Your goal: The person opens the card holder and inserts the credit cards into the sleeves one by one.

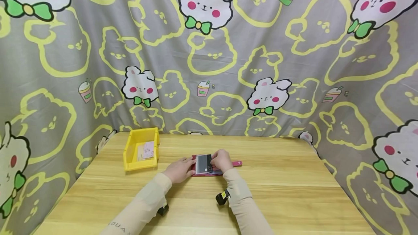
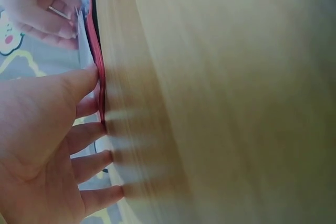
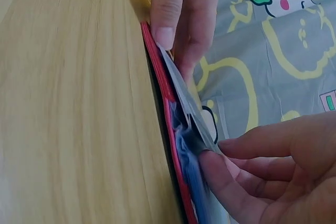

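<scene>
A red card holder (image 1: 193, 174) lies opened out on the table, with clear plastic sleeves (image 3: 181, 90) inside. A black card (image 1: 209, 158) shows at the right of the top sleeve; its left part looks grey through the plastic. My left hand (image 1: 179, 169) rests on the holder's left edge, its thumb on the sleeve and the other fingers stretched toward the tabletop. My right hand (image 1: 222, 160) pinches the black card at the sleeve's mouth between thumb and forefinger. In the right wrist view the fingertips partly hide the card. The holder's pink strap (image 1: 237, 163) sticks out to the right.
A yellow bin (image 1: 141, 165) stands at the back left of the wooden table (image 1: 287, 184), with a pale pink printed card (image 1: 148, 149) inside. A patterned grey curtain (image 1: 176, 57) hangs behind the table and along both sides.
</scene>
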`<action>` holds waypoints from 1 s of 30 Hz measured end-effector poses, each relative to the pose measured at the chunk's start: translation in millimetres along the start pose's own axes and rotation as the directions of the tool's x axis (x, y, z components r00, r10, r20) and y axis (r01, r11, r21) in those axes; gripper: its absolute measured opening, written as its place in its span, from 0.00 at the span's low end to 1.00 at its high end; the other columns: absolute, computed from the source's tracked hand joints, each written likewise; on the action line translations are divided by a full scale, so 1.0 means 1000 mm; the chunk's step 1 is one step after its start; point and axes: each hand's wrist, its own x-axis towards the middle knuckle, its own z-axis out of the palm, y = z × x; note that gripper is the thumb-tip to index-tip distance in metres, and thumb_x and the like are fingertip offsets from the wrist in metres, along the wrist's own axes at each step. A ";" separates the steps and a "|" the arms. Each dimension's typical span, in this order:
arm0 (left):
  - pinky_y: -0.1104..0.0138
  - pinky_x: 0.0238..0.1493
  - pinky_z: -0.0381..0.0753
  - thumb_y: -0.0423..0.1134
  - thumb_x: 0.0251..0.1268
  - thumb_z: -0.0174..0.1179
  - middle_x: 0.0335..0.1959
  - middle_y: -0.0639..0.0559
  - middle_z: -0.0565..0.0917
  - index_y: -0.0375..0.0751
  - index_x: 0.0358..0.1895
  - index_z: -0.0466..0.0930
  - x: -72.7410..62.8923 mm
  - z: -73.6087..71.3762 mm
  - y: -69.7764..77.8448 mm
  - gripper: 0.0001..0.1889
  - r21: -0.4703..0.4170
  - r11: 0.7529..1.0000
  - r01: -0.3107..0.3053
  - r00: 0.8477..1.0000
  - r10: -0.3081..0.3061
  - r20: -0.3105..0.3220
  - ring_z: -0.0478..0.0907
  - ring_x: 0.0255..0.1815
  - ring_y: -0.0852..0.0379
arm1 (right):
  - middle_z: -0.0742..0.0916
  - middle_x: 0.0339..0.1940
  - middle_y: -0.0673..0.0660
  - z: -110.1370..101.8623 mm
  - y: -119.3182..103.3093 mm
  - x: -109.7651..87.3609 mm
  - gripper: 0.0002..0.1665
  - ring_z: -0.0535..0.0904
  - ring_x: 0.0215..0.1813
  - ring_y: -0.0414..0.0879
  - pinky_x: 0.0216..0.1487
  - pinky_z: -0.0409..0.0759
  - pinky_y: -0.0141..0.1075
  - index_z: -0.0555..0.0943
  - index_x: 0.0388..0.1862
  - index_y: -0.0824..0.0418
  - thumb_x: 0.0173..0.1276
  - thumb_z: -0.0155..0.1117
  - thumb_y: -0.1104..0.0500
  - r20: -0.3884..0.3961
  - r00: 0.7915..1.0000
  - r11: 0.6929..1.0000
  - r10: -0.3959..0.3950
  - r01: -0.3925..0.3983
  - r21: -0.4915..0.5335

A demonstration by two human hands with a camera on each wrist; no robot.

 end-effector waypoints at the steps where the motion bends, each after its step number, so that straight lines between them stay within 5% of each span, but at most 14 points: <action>1: 0.45 0.67 0.70 0.49 0.71 0.56 0.70 0.40 0.71 0.42 0.68 0.70 0.000 -0.001 0.001 0.27 -0.002 1.000 0.000 1.000 0.000 -0.001 0.67 0.70 0.35 | 0.83 0.23 0.61 0.001 -0.001 0.000 0.07 0.84 0.20 0.49 0.21 0.84 0.36 0.81 0.34 0.75 0.55 0.62 0.77 0.006 1.000 1.000 0.004 -0.004 0.003; 18: 0.44 0.65 0.71 0.49 0.70 0.57 0.68 0.40 0.73 0.42 0.68 0.69 0.002 -0.001 0.001 0.27 -0.010 1.000 0.009 1.000 -0.009 0.011 0.68 0.69 0.35 | 0.85 0.25 0.62 0.009 -0.009 0.001 0.05 0.85 0.21 0.46 0.21 0.83 0.34 0.81 0.33 0.71 0.56 0.66 0.74 0.025 0.999 0.996 0.039 -0.037 -0.079; 30: 0.48 0.68 0.70 0.48 0.71 0.56 0.66 0.34 0.73 0.36 0.70 0.65 0.004 -0.009 -0.003 0.30 -0.136 0.991 -0.002 1.000 0.005 0.017 0.71 0.67 0.38 | 0.88 0.32 0.64 -0.023 -0.003 -0.006 0.14 0.87 0.28 0.52 0.30 0.86 0.37 0.82 0.45 0.76 0.60 0.65 0.69 0.050 0.995 0.995 -0.081 0.084 -0.050</action>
